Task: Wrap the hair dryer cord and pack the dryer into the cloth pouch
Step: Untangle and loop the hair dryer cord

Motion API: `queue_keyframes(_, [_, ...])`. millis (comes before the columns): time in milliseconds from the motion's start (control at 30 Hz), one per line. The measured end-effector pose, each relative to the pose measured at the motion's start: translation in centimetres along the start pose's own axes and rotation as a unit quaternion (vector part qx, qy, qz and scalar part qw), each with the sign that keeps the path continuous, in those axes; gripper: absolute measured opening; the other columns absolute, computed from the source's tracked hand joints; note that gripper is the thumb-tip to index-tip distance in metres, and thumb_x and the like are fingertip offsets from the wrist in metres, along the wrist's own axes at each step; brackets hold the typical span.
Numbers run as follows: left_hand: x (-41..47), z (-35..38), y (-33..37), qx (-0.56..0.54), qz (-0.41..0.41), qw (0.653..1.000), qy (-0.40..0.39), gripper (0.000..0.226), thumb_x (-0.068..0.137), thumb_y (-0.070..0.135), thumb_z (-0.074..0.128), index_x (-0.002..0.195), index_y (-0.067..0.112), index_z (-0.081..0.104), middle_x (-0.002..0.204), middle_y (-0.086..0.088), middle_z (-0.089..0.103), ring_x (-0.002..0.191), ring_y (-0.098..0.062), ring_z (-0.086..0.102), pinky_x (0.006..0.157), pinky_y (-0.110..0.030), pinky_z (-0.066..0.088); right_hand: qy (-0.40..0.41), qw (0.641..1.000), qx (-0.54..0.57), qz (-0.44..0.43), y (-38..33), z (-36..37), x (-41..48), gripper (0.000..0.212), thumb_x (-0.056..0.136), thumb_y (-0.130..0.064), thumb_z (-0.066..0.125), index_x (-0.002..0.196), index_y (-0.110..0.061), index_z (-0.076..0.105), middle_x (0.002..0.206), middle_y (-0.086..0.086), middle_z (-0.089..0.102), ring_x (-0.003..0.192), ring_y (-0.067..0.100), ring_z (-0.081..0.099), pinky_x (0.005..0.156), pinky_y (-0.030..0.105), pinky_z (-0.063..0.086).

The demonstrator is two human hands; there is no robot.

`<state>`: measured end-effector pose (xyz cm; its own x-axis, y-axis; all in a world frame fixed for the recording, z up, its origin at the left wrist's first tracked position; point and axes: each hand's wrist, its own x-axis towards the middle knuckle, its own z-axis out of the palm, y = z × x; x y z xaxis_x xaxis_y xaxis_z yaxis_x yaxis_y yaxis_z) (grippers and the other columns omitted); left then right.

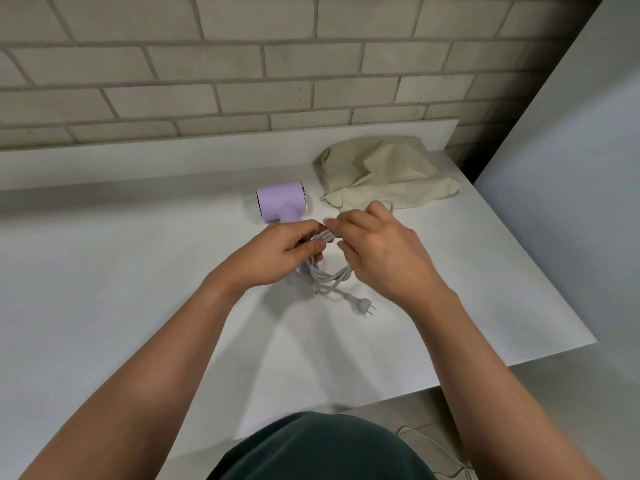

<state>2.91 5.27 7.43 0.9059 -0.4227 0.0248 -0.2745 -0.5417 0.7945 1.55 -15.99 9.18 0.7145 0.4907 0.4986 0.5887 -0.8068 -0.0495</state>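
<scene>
Closest to the camera is a dark green piece of clothing (322, 448) on the person, and two bare arms reach out over the white worktop (121, 271).

The plug (362, 305) lies flat on the worktop, at the loose end of the cord (330, 277). The grey cord is gathered into a bundle of loops. The left hand (277, 254) has its grip curled shut around one side of the loops, likely to stop them from springing apart. The right hand (377, 251) has its fingers bent down onto the top of the bundle, and its grip looks pinched on the cord there, maybe to tuck or twist a turn around the loops. A small loop of cord pokes out past the right fingers.

Just past the left hand lies the purple hair dryer (280, 201), on its side, with its handle pointing back under that hand. So the cord job looks nearly done, and packing has not begun.

A little farther, to the right, the cream cloth pouch (381, 174) lies crumpled and slumped, close enough to reach soon.

The worktop is smooth and plain. Behind it stands a grey brick wall (242, 64), and a flat pale panel (571, 150) rises on the right.
</scene>
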Motion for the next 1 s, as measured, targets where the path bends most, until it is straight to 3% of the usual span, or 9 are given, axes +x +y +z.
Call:
queue_keyframes(133, [-0.1, -0.1, -0.2, 0.029, -0.004, 0.999, -0.013, 0.019, 0.106, 0.025, 0.055, 0.119, 0.024, 0.069, 0.093, 0.01, 0.077, 0.084, -0.001, 0.065, 0.07, -0.011, 0.044, -0.03, 0.999, 0.002, 0.034, 0.3, 0.3, 0.1, 0.015, 0.092, -0.032, 0.076, 0.107, -0.029, 0.078, 0.088, -0.009, 0.067, 0.083, 0.022, 0.056, 0.047, 0.022, 0.031])
queue_keyframes(200, [-0.2, 0.0, -0.3, 0.033, -0.003, 0.999, -0.007, 0.019, 0.105, 0.028, 0.058, 0.119, 0.025, 0.071, 0.095, 0.009, 0.076, 0.084, 0.0, 0.064, 0.069, -0.01, 0.042, -0.028, 0.999, -0.001, 0.038, 0.4, 0.0, 0.0, 0.014, 0.095, -0.041, 0.07, 0.103, -0.033, 0.079, 0.087, -0.012, 0.069, 0.081, 0.02, 0.055, 0.05, 0.02, 0.024])
queue_keyframes(367, [-0.3, 0.2, -0.5, 0.01, 0.001, 1.0, 0.006, 0.018, 0.103, 0.032, 0.061, 0.116, 0.026, 0.072, 0.102, 0.01, 0.076, 0.098, -0.006, 0.069, 0.085, -0.023, 0.053, -0.003, 0.992, 0.069, 0.108, 0.6, -0.7, -0.1, 0.016, 0.095, -0.047, 0.068, 0.104, -0.038, 0.079, 0.095, -0.017, 0.074, 0.087, 0.018, 0.058, 0.054, 0.03, 0.045])
queue_keyframes(467, [-0.4, 0.4, -0.7, 0.011, -0.009, 1.0, 0.0, 0.017, 0.103, 0.036, 0.061, 0.11, 0.026, 0.072, 0.1, 0.011, 0.075, 0.096, -0.005, 0.067, 0.085, -0.026, 0.053, 0.057, 0.974, 0.15, 0.157, 1.1, -1.0, 0.1, 0.022, 0.093, -0.05, 0.067, 0.105, -0.036, 0.08, 0.099, -0.017, 0.077, 0.084, 0.015, 0.063, 0.066, 0.039, 0.055])
queue_keyframes(533, [-0.4, 0.7, -0.6, -0.012, -0.013, 1.0, 0.002, 0.016, 0.102, 0.037, 0.062, 0.108, 0.025, 0.072, 0.097, 0.007, 0.075, 0.093, -0.01, 0.067, 0.083, -0.025, 0.053, 0.091, 0.961, 0.185, 0.187, 1.1, -1.1, 0.2, 0.018, 0.093, -0.044, 0.072, 0.103, -0.032, 0.081, 0.098, -0.016, 0.078, 0.077, 0.005, 0.062, 0.069, 0.034, 0.054])
queue_keyframes(633, [-0.3, 1.0, -0.4, -0.03, -0.007, 1.0, 0.002, 0.011, 0.1, 0.032, 0.066, 0.106, 0.025, 0.073, 0.093, 0.008, 0.074, 0.089, -0.007, 0.068, 0.082, -0.02, 0.054, 0.142, 0.911, 0.289, 0.258, 0.8, -1.5, 0.4, 0.014, 0.093, -0.033, 0.077, 0.102, -0.025, 0.082, 0.097, -0.017, 0.079, 0.07, -0.008, 0.06, 0.07, 0.013, 0.043])
queue_keyframes(733, [-0.3, 1.1, -0.4, -0.022, -0.004, 1.0, 0.019, 0.009, 0.1, 0.033, 0.066, 0.102, 0.028, 0.074, 0.083, 0.008, 0.072, 0.078, -0.009, 0.064, 0.072, -0.02, 0.048, 0.131, 0.892, 0.322, 0.288, 1.2, -2.2, 0.4, 0.012, 0.094, -0.031, 0.075, 0.102, -0.025, 0.082, 0.096, -0.019, 0.078, 0.068, -0.009, 0.061, 0.07, 0.01, 0.042])
queue_keyframes(867, [-0.3, 0.9, -0.5, 0.008, -0.001, 1.0, 0.023, 0.008, 0.101, 0.034, 0.065, 0.096, 0.033, 0.072, 0.079, 0.005, 0.07, 0.074, -0.011, 0.062, 0.067, -0.021, 0.045, 0.084, 0.951, 0.17, 0.243, 1.7, -2.2, 0.1, 0.023, 0.098, -0.031, 0.067, 0.119, -0.03, 0.075, 0.116, -0.016, 0.074, 0.068, 0.003, 0.059, 0.075, 0.035, 0.056])
queue_keyframes(1000, [-0.1, 0.8, -0.2, 0.038, 0.001, 0.999, 0.015, 0.011, 0.101, 0.034, 0.065, 0.091, 0.038, 0.068, 0.082, 0.005, 0.074, 0.076, -0.009, 0.064, 0.068, -0.02, 0.046, 0.026, 0.997, 0.058, 0.037, 0.4, -2.3, 0.3, 0.051, 0.091, -0.009, 0.065, 0.137, -0.03, 0.062, 0.137, -0.012, 0.061, 0.103, 0.021, 0.061, 0.061, 0.035, 0.056])
